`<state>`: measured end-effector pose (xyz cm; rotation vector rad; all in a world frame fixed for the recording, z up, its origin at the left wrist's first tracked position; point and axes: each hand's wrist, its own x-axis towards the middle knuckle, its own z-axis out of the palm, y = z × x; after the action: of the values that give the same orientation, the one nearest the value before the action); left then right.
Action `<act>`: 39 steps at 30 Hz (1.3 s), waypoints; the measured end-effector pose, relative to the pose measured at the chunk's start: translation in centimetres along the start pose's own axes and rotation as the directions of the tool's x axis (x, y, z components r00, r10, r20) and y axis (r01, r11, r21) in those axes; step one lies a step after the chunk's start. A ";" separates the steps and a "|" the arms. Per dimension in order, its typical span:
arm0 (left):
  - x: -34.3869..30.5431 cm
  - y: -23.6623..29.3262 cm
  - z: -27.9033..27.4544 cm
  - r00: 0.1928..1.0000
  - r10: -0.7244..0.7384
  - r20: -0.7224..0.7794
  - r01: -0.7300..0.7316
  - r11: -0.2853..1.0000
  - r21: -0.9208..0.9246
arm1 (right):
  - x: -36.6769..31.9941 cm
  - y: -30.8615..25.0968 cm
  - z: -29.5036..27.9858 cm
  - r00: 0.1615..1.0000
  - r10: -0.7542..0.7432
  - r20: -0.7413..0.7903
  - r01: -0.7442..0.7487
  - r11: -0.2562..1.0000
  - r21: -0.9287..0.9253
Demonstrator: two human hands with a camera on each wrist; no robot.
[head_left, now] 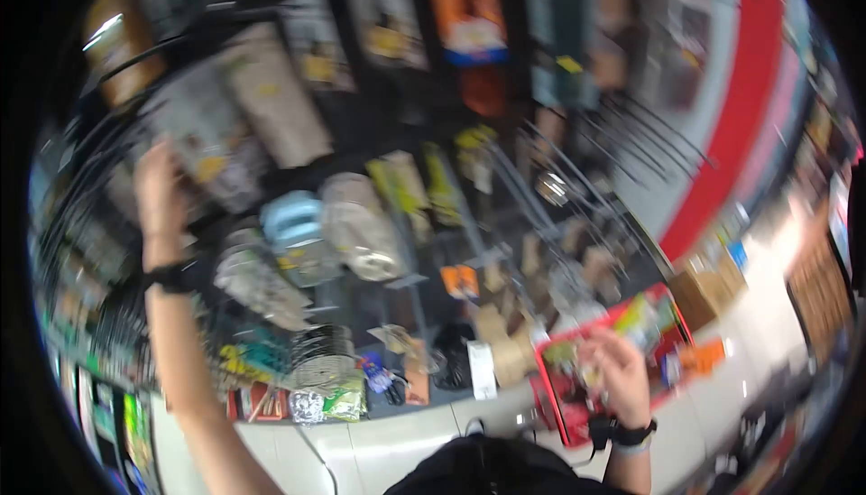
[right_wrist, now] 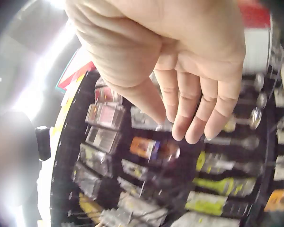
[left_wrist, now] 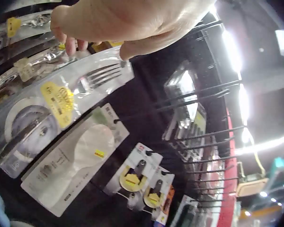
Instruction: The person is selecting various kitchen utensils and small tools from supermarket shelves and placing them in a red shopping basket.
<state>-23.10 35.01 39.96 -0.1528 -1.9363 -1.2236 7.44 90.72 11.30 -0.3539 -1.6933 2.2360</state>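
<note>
My left hand (left_wrist: 132, 21) is up at the hanging packs on the left of the display. Its thumb tip lies at the top corner of a clear pack holding a metal fork (left_wrist: 102, 75). The bent fingers overlap neighbouring packs (left_wrist: 26, 68) with yellow tags, and I cannot tell whether they pinch one. Blur softens this same hand (head_left: 164, 193) in the head view. My right hand (head_left: 618, 373) hovers over a red basket (head_left: 559, 418) at lower right. In the right wrist view its fingers (right_wrist: 187, 125) hang loosely bent, holding nothing.
Beside the fork pack hangs a pale spoon-shaped utensil on a card (left_wrist: 92, 149). Metal hooks (left_wrist: 203, 94) jut from the black display. Lower hooks carry packaged gloves (head_left: 361, 224) and lime-green utensil packs (head_left: 397, 188). A cardboard box (head_left: 708, 292) stands behind the basket on the tiled floor (head_left: 406, 436).
</note>
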 end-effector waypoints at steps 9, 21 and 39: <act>-20.6 5.9 0.2 0.730 0.342 0.591 -0.225 0.938 -0.265 | -5.4 7.2 -20.1 0.700 -0.153 -0.697 -0.069 0.958 -0.280; -37.1 9.3 14.1 0.327 0.066 0.943 -0.166 0.986 -0.011 | -4.5 20.2 -22.6 0.886 -0.054 -0.461 -0.445 0.179 -0.877; -45.0 7.5 13.0 0.189 -0.174 0.966 -0.070 0.979 0.190 | 10.9 32.7 -22.3 0.874 -0.024 -0.485 -0.453 0.317 -0.833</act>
<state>2.67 63.00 11.60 -1.0366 -3.2133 -0.9778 2.57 106.50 -26.32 -1.2972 -2.5808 0.8177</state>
